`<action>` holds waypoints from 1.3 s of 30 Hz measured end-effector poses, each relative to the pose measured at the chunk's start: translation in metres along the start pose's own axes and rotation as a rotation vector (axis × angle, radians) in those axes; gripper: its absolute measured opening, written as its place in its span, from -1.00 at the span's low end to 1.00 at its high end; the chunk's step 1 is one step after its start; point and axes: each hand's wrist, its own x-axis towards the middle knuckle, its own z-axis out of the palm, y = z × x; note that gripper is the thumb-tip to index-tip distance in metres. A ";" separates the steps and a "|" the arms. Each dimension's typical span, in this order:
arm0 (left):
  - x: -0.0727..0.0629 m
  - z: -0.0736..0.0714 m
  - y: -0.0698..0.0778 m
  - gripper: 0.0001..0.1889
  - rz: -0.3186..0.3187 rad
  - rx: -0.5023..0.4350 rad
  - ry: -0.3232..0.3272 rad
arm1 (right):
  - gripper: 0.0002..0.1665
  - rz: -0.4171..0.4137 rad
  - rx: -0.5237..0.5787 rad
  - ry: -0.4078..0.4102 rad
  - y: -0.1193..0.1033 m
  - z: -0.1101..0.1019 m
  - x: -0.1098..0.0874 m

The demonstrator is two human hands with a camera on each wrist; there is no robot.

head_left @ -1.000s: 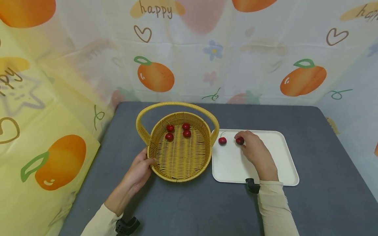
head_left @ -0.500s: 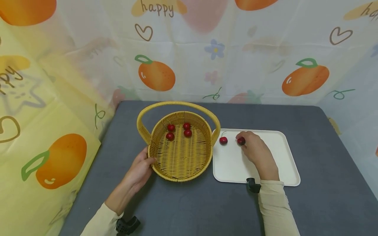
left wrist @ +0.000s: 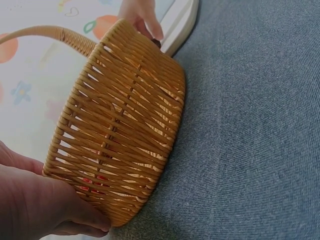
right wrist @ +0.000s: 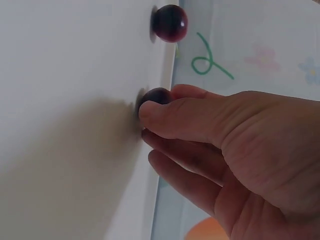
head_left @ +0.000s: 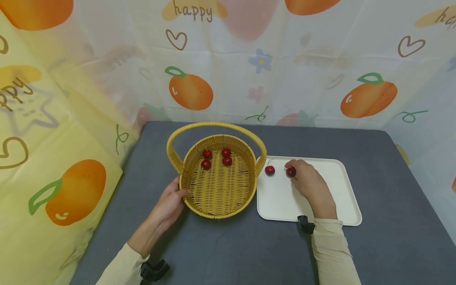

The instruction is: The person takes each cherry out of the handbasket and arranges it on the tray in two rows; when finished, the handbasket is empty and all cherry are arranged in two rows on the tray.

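Observation:
My left hand grips the left rim of a round yellow wicker basket, thumb over the edge and fingers against the outside. Several dark red cherries lie toward the back of the basket, and its arched handle stands up. Over a white tray to the right, my right hand pinches a cherry between thumb and fingers. In the right wrist view that cherry sits at the tray's surface, partly covered by the thumb. Another cherry with a thin stem rests near the tray's left edge.
The basket and tray stand close together on a dark grey tabletop. A fruit-printed cloth hangs behind the table and along its sides. Each wrist wears a black device.

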 end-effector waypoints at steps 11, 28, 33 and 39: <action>0.000 0.000 -0.001 -0.20 -0.003 -0.016 0.005 | -0.45 0.000 -0.028 0.043 -0.017 -0.025 -0.018; -0.001 -0.001 -0.001 -0.20 -0.002 -0.014 0.008 | -0.68 -0.247 0.060 0.311 -0.102 -0.076 -0.074; -0.002 -0.002 0.000 -0.20 -0.001 -0.011 0.014 | -0.77 -0.415 0.112 0.333 -0.129 -0.074 -0.078; 0.000 -0.001 -0.001 -0.21 0.002 -0.017 0.005 | -0.76 -0.435 0.099 0.302 -0.153 -0.068 -0.074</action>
